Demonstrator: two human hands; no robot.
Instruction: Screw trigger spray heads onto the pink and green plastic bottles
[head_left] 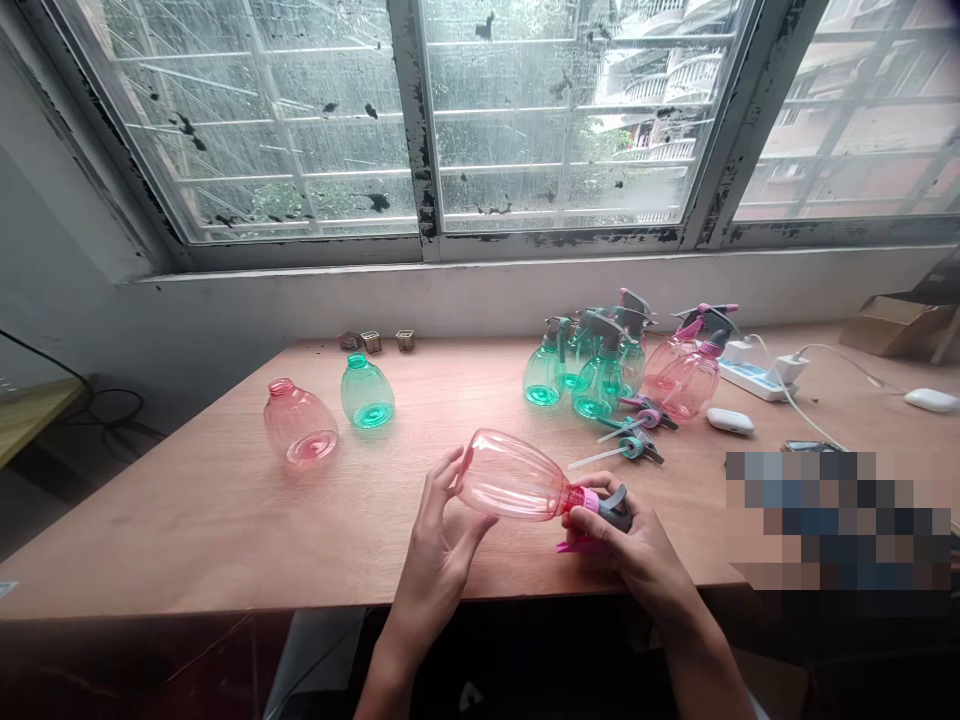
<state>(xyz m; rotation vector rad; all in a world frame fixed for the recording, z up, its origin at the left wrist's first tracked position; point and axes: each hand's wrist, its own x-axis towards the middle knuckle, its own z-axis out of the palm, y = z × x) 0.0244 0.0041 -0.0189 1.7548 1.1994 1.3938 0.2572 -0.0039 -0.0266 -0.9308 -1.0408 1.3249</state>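
Note:
A pink clear spray bottle [514, 475] lies on its side in the air above the table's front part, base to the left. My left hand [442, 540] is curved about its base, fingers behind and thumb below. At the other end, my right hand [630, 540] grips the pink collar [589, 500] and dark grey spray head [616, 508]; the pink trigger [581, 547] points down. Just beyond lie loose spray heads with thin tubes, a pink one [651, 412] and a green one [634, 446].
An open pink bottle [298, 425] and an open green bottle [367, 392] stand left. Several green spray bottles [598, 385] and pink ones [690, 380] crowd back right, near a power strip [757, 380], white case [730, 421] and cables. Small blocks [371, 342] sit by the wall.

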